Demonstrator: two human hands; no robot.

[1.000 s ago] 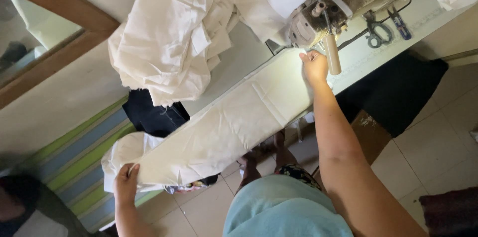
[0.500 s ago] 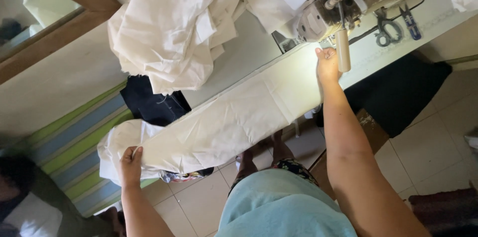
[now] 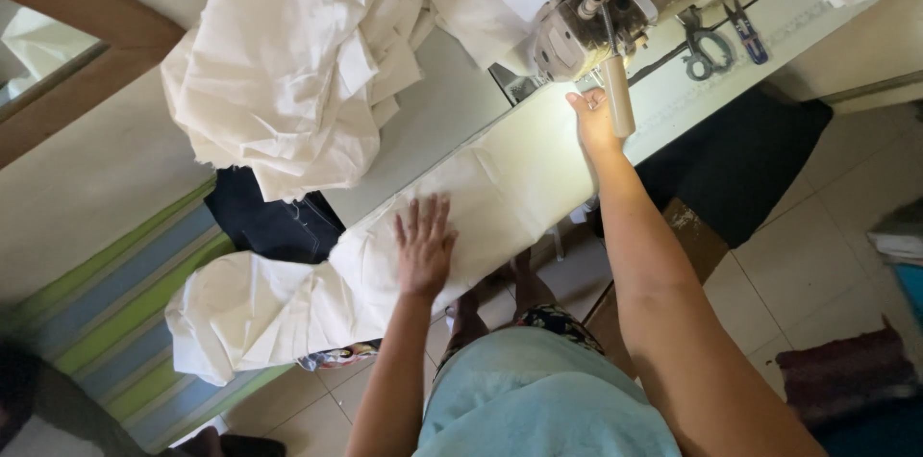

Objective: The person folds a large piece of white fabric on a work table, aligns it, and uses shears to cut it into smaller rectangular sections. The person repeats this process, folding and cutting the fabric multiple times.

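A long strip of cream cloth (image 3: 500,183) runs along the front edge of the white sewing table (image 3: 442,121) toward the sewing machine (image 3: 615,5). My left hand (image 3: 423,246) lies flat and spread on the cloth near the table edge. My right hand (image 3: 591,116) presses the cloth's far end just below the machine's lit needle area, beside a pale cylindrical handle (image 3: 618,97). The cloth's loose end (image 3: 250,308) hangs off the table at the left.
A big heap of cream cloth (image 3: 298,63) covers the back of the table. Scissors (image 3: 700,44) and small blue snips (image 3: 748,29) lie right of the machine. Dark fabric (image 3: 274,222) hangs below the table; a striped green and blue surface (image 3: 106,322) is at left.
My left hand let go of the hanging end and moved up and right onto the cloth on the table. My right hand stays at the machine.
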